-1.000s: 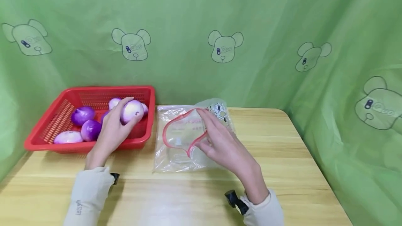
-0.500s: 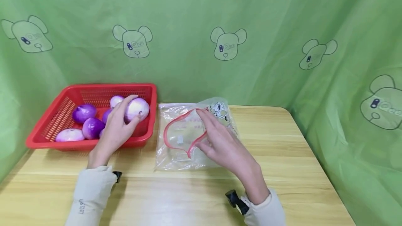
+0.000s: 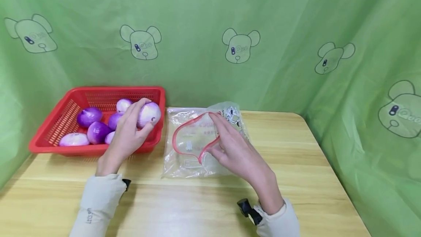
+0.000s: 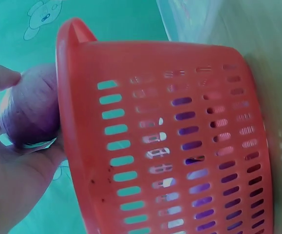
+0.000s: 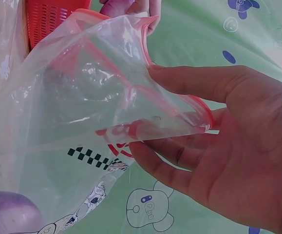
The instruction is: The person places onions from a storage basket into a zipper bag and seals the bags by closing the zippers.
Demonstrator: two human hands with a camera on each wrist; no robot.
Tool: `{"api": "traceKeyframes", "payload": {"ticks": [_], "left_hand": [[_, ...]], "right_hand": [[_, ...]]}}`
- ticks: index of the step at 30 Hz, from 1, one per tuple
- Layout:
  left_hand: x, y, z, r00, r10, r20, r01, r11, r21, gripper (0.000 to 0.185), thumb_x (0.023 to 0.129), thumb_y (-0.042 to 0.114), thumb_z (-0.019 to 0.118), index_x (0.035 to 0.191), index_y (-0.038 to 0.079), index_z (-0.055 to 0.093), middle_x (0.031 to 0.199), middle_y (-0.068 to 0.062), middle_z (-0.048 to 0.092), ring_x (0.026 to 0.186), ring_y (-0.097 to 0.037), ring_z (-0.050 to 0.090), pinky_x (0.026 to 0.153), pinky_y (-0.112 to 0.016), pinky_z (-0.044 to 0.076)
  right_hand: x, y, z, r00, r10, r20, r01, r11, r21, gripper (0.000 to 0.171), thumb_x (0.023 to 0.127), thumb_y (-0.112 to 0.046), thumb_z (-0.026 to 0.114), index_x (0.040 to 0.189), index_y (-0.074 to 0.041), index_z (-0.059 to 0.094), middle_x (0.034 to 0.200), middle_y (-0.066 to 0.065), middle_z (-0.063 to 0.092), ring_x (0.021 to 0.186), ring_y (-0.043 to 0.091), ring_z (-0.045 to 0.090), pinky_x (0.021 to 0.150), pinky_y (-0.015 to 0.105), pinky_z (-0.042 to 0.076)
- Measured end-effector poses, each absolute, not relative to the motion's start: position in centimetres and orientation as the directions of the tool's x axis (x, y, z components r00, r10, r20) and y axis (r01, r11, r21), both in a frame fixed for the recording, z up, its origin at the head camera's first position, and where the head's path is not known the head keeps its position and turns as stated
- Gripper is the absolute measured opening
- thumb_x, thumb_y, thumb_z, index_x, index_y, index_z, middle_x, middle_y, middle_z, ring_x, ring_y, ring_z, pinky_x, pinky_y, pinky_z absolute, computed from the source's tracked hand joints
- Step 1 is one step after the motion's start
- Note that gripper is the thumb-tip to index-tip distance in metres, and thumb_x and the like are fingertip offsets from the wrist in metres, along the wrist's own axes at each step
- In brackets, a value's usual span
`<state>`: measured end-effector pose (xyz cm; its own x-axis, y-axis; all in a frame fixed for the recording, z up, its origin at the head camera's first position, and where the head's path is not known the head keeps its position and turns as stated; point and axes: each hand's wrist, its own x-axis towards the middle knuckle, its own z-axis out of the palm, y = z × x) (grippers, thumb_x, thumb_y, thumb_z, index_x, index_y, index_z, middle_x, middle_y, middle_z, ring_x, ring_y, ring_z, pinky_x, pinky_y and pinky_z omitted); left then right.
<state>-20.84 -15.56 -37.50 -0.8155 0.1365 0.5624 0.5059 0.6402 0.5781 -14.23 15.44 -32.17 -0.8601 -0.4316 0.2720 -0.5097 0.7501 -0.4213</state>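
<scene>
Lifting onion (image 3: 149,113) out of red basket (image 3: 98,93): left hand (image 3: 126,136) grip clasps it, now higher and nearer right rim than second ago. Right hand (image 3: 238,153) grip still pinches zip bag (image 3: 194,140) mouth open on table (image 3: 296,164). Transfer to bag seems close.
</scene>
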Motion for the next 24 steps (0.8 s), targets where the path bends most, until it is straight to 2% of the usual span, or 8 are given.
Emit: {"api": "traceKeyframes", "payload": {"ticks": [5, 15, 21, 24], "left_hand": [[-20.6, -15.1, -37.5, -0.806, 0.162, 0.569, 0.524, 0.642, 0.559, 0.056, 0.088, 0.012, 0.068, 0.141, 0.011, 0.05, 0.136, -0.017, 0.054, 0.114, -0.034, 0.056, 0.088, -0.058, 0.05], [-20.0, -13.9, -37.1, -0.785, 0.212, 0.582, 0.564, 0.632, 0.531, 0.056, 0.089, 0.017, 0.072, 0.14, 0.012, 0.05, 0.133, -0.016, 0.055, 0.113, -0.031, 0.057, 0.088, -0.054, 0.051], [-19.8, -12.8, -36.8, -0.774, 0.255, 0.58, 0.589, 0.627, 0.51, 0.06, 0.09, 0.02, 0.072, 0.145, 0.011, 0.047, 0.139, -0.013, 0.053, 0.122, -0.03, 0.055, 0.097, -0.053, 0.048], [-19.6, -12.3, -36.9, -0.782, 0.269, 0.562, 0.587, 0.622, 0.519, 0.059, 0.09, 0.02, 0.071, 0.144, 0.014, 0.048, 0.139, -0.011, 0.053, 0.118, -0.029, 0.057, 0.095, -0.052, 0.049]], "right_hand": [[-14.2, 15.5, -32.3, -0.857, -0.435, 0.276, -0.515, 0.74, -0.433, 0.089, 0.086, -0.011, 0.076, 0.158, -0.012, 0.023, 0.163, 0.009, 0.023, 0.142, 0.025, 0.037, 0.113, 0.042, 0.036], [-14.4, 15.5, -32.4, -0.856, -0.433, 0.281, -0.516, 0.736, -0.437, 0.091, 0.085, -0.012, 0.078, 0.158, -0.012, 0.024, 0.162, 0.008, 0.025, 0.147, 0.026, 0.029, 0.115, 0.043, 0.032], [-14.5, 15.6, -32.2, -0.851, -0.434, 0.296, -0.524, 0.73, -0.439, 0.091, 0.086, -0.012, 0.078, 0.158, -0.012, 0.023, 0.162, 0.01, 0.027, 0.148, 0.026, 0.027, 0.116, 0.045, 0.031], [-14.6, 15.6, -32.3, -0.849, -0.437, 0.296, -0.527, 0.725, -0.443, 0.089, 0.086, -0.012, 0.077, 0.158, -0.011, 0.024, 0.162, 0.01, 0.027, 0.147, 0.026, 0.029, 0.115, 0.044, 0.032]]}}
